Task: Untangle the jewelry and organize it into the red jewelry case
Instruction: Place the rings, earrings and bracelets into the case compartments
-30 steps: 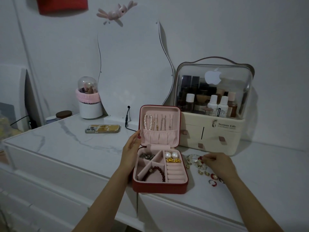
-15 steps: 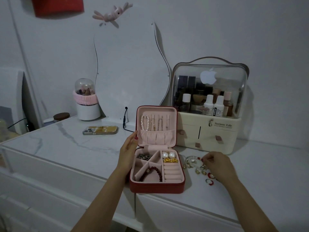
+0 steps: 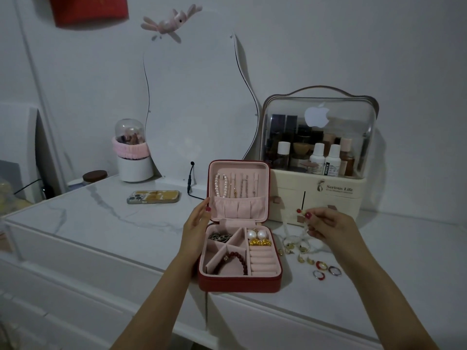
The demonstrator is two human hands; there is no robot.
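R hand [image 3: 328, 227] pinches pale bead strand [image 3: 302, 231], hanging vertical, just right of red case [image 3: 240, 284]; L hand [image 3: 195, 223] flat vs lid.

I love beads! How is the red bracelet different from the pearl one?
The red bracelet has dark red beads; the pearl bracelet has white ones. The red bracelet lies flat in a bottom compartment of the case; the pearl bracelet hangs from the open lid. Both are beaded loops inside the case.
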